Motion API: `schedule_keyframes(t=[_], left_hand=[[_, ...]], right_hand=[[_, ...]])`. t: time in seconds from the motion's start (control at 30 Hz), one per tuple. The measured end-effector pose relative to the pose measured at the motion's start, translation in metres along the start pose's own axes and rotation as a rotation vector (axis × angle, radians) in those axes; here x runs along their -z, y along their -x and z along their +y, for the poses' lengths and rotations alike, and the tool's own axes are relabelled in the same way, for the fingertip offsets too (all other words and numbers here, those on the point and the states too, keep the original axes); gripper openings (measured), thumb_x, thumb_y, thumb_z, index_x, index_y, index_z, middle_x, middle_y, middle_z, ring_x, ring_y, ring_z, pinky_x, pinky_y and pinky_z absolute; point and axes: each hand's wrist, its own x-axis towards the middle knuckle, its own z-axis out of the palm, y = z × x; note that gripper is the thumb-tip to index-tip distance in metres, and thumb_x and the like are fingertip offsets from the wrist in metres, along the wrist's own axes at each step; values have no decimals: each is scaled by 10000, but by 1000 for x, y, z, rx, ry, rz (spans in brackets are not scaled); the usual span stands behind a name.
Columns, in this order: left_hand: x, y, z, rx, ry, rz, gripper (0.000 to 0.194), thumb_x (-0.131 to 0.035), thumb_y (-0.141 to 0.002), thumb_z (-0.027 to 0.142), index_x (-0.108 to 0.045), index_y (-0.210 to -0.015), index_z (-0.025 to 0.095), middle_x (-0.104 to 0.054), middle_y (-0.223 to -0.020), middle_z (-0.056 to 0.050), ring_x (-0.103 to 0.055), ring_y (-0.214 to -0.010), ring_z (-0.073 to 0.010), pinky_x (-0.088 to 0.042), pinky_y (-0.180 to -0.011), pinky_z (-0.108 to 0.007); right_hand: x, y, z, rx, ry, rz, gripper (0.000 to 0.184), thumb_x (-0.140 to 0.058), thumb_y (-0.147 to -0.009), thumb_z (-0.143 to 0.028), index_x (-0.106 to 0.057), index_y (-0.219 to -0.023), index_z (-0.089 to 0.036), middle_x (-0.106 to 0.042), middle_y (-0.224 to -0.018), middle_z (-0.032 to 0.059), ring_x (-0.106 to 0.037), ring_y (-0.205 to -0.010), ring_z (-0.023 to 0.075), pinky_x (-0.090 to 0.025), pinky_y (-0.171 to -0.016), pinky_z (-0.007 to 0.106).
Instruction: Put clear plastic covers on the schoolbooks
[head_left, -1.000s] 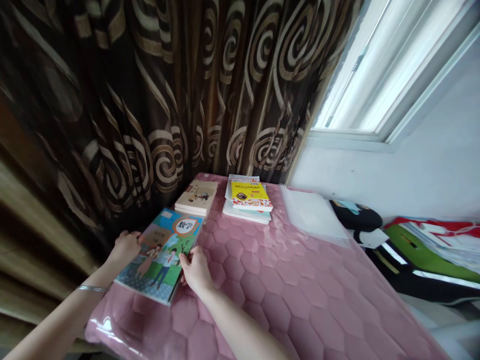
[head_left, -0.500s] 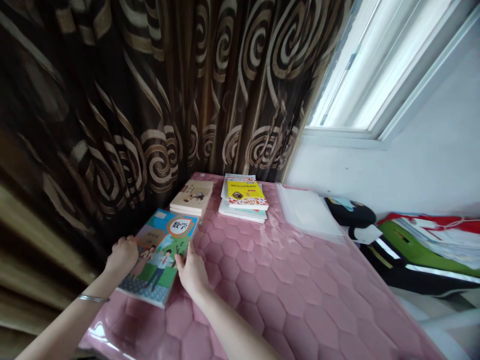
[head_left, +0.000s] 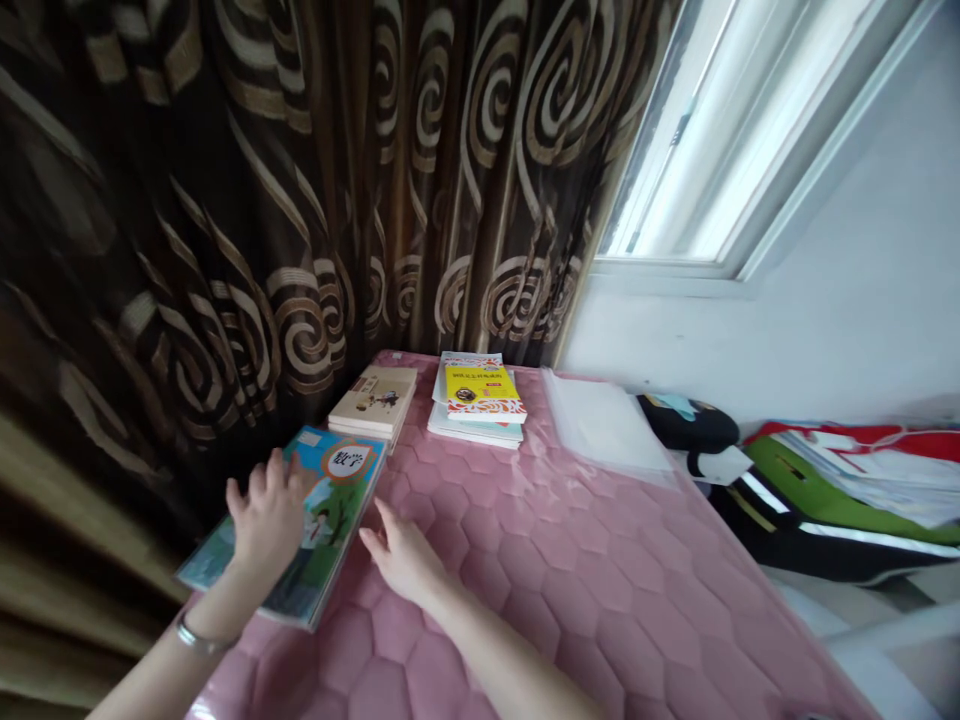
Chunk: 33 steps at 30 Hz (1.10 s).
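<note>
A blue and green math textbook (head_left: 341,500) lies at the left of the pink table, on what looks like a stack. Over its cover is my left hand (head_left: 268,510), fingers spread, hiding part of the picture; whether it touches the cover I cannot tell. A bluish sheet or second cover (head_left: 206,560) sticks out on the left beneath that hand. My right hand (head_left: 405,550) is beside the textbook's right edge, thumb and fingers apart, holding nothing. Just behind the textbook is a small pile of beige books (head_left: 375,400).
A yellow book (head_left: 484,390) tops another pile at the back. Clear plastic sheets (head_left: 607,425) lie on the pink quilted tabletop (head_left: 570,590). Dark curtains (head_left: 322,200) hang along the back and left. Beyond the right edge sit a green and black bag (head_left: 817,490) and papers.
My left hand has left the textbook's left edge and moved right, over the cover. My right hand has drawn slightly off the right edge. A bluish layer now juts out at left.
</note>
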Motion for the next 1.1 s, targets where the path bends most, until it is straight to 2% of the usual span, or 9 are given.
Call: schedule_keyframes(t=[0.1,0.17,0.27,0.33,0.4,0.57,0.77,0.93,1.1], left_hand=[[14,11,60,-180,175,40,484,-383,-858,103,-559,-1304,165,-490,-1391,-180,-472,-1214,-334,-270,-1078,-560],[16,18,104,-263,324,-22,467,-398,-864,117,-585,-1280,218,-525,-1366,-153,-508,-1176,-316,-297,-1061,-556],[11,21,163,-303,494,-147,396,-445,-866,170,-634,-1211,215,-539,-1354,-161,-490,-1221,-336,-348,-1034,-549],[2,20,190,-301,550,-192,374,-457,-872,197,-638,-1199,205,-531,-1370,-158,-503,-1218,-326,-387,-1015,-525],[-9,19,206,-308,568,-205,370,-456,-885,216,-627,-1212,183,-523,-1384,-157,-502,-1233,-313,-396,-1026,-503],[-32,24,211,-360,602,-135,390,-441,-911,237,-589,-1266,172,-527,-1391,-150,-459,-1300,-293,-345,-1094,-496],[-32,23,206,-348,678,-176,388,-463,-892,255,-591,-1255,202,-535,-1380,-139,-482,-1266,-295,-383,-1049,-507],[-31,21,207,-350,666,-182,376,-469,-891,253,-600,-1241,212,-545,-1368,-127,-489,-1255,-292,-388,-1041,-492],[-31,21,208,-342,665,-198,386,-481,-891,246,-590,-1260,210,-532,-1384,-128,-474,-1274,-302,-385,-1047,-500]], right_hand=[[38,15,32,25,133,8,263,-488,-907,-273,-693,-1058,-206,-740,-933,78,-689,-887,219,-486,-796,286],[66,27,55,4,217,58,254,-464,-888,-195,-714,-936,-204,-735,-909,79,-681,-880,215,-477,-795,283],[104,48,92,-35,244,196,275,-441,-883,-203,-714,-911,-211,-735,-933,78,-671,-880,216,-479,-799,299],[125,60,115,-81,194,287,284,-436,-889,-271,-714,-887,-218,-741,-894,76,-676,-833,223,-493,-775,316],[142,68,137,-127,126,380,302,-434,-885,-337,-711,-873,-218,-746,-876,80,-680,-803,234,-507,-757,333],[186,64,173,-304,244,573,280,-456,-860,-333,-705,-877,-207,-742,-914,89,-676,-827,230,-513,-780,322],[235,20,192,-433,375,702,327,-461,-840,-239,-678,-1050,-114,-676,-1093,159,-641,-963,230,-470,-888,323],[242,-19,198,-535,452,749,411,-508,-841,-274,-627,-1189,-90,-626,-1217,176,-553,-1148,277,-382,-1010,357],[242,-48,203,-719,469,750,532,-517,-854,-383,-562,-1278,-63,-607,-1234,226,-537,-1168,344,-437,-925,428]])
